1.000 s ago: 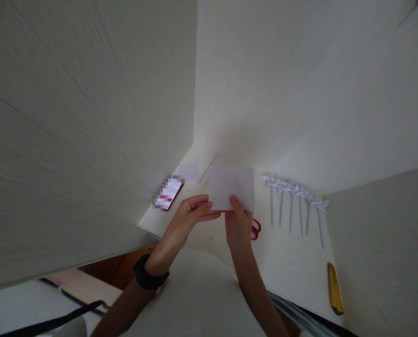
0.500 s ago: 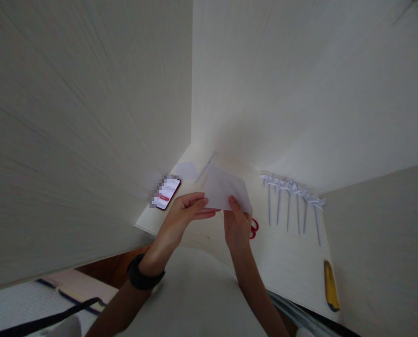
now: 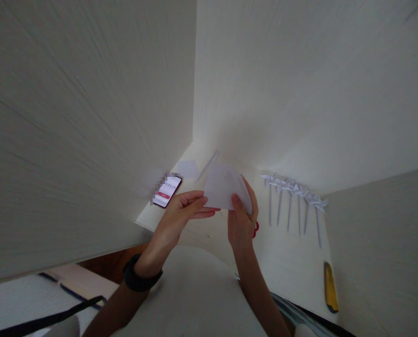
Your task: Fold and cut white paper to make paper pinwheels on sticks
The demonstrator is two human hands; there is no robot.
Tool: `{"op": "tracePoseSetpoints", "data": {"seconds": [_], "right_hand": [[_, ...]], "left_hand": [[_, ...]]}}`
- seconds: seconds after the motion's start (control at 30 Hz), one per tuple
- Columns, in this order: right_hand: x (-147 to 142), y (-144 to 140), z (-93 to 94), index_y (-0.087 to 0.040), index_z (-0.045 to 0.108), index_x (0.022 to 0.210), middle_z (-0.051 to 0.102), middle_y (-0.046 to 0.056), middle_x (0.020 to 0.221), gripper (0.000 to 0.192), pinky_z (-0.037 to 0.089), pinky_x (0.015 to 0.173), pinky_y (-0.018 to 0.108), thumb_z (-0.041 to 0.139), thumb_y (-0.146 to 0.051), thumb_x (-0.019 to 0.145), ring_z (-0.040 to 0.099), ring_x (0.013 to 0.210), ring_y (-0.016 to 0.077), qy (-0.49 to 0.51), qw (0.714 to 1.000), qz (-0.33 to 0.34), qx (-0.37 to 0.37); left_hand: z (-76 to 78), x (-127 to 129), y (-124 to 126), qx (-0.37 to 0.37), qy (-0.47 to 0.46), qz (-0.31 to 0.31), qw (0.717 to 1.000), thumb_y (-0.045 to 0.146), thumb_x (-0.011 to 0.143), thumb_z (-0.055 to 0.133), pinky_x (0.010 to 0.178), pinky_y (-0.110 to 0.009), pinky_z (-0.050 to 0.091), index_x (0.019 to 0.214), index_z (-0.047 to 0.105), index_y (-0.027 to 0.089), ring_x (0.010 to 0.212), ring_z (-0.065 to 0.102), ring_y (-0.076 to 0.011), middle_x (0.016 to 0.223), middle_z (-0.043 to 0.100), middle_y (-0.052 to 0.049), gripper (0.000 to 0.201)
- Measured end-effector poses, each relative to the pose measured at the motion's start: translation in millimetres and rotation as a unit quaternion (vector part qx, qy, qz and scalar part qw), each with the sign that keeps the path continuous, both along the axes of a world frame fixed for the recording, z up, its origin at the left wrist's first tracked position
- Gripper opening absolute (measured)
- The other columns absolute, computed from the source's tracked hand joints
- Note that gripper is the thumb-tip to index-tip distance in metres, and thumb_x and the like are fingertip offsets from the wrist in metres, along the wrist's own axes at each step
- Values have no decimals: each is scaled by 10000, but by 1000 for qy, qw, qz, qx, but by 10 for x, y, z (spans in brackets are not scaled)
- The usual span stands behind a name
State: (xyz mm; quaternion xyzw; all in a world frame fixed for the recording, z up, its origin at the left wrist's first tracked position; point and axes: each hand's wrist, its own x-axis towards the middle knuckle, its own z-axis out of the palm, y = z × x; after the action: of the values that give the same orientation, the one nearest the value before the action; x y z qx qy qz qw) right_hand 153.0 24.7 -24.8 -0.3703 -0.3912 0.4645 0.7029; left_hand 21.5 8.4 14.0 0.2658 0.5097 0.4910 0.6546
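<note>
Both my hands hold a white sheet of paper (image 3: 223, 187) above the white desk (image 3: 286, 262). My left hand (image 3: 182, 210) pinches its lower left edge between thumb and fingers. My right hand (image 3: 242, 217) grips the lower right part, thumb in front and fingers curled behind the paper's right edge. The sheet tilts, its right side dropping toward my right hand. A black band sits on my left wrist.
Several white paper pinwheels on sticks (image 3: 293, 196) lie in a row at the right. Red scissors (image 3: 256, 228) peek out beside my right hand. A phone (image 3: 166, 192), a small paper piece (image 3: 187, 168), a thin stick (image 3: 207, 166) and a yellow cutter (image 3: 330, 288) lie on the desk. White walls close in on three sides.
The paper has turned from lying flat and level to tilted, and my right hand's fingers have come up behind its right edge. My left hand has barely moved.
</note>
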Motion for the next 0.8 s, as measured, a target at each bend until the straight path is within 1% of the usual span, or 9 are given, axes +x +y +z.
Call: {"op": "tracePoseSetpoints", "data": {"seconds": [0.1, 0.2, 0.37, 0.5, 0.67, 0.8], "right_hand": [[51, -2, 44, -337, 699, 1144, 627, 7, 1334, 328, 374, 1105, 468, 551, -192, 890, 531, 1279, 231, -72, 993, 34, 84], [93, -13, 76, -329, 728, 1094, 606, 8, 1356, 302, 410, 1070, 462, 543, -198, 894, 522, 1284, 257, -127, 983, 45, 127], [132, -26, 90, -343, 750, 1029, 613, 5, 1342, 269, 461, 1013, 441, 563, -203, 896, 537, 1266, 258, -175, 974, 45, 135], [138, -17, 73, -346, 764, 972, 621, 7, 1327, 261, 486, 978, 432, 549, -215, 904, 539, 1264, 258, -191, 972, 40, 134], [140, -20, 47, -335, 774, 923, 646, 16, 1286, 213, 495, 941, 426, 580, -256, 888, 570, 1216, 263, -191, 972, 22, 132], [138, -35, 55, -325, 778, 918, 636, 20, 1295, 212, 474, 953, 427, 576, -265, 892, 560, 1220, 265, -188, 974, 15, 128]], "left_hand": [[-3, -2, 6, -2, -16, 14, 1000, 252, 696, 791, 778, -311, 618, 909, 708, 130, 716, 749, -191, 855, 762, -23, 259], [-13, -9, 15, 20, -39, 0, 999, 235, 709, 771, 785, -306, 615, 874, 727, 125, 756, 746, -192, 879, 766, -31, 202], [-18, -27, 5, 39, -59, -27, 997, 231, 761, 725, 834, -322, 599, 903, 755, 151, 840, 742, -206, 936, 776, -48, 166], [9, -48, -13, 41, -68, -23, 997, 240, 758, 733, 817, -313, 604, 897, 766, 160, 841, 742, -214, 937, 777, -59, 164], [41, -63, -12, 46, -68, -14, 997, 241, 750, 749, 762, -266, 615, 886, 769, 169, 817, 741, -192, 896, 776, -49, 156], [67, -73, -15, 28, -52, -7, 998, 266, 753, 746, 768, -296, 616, 889, 755, 155, 790, 742, -204, 869, 776, -54, 175]]}}
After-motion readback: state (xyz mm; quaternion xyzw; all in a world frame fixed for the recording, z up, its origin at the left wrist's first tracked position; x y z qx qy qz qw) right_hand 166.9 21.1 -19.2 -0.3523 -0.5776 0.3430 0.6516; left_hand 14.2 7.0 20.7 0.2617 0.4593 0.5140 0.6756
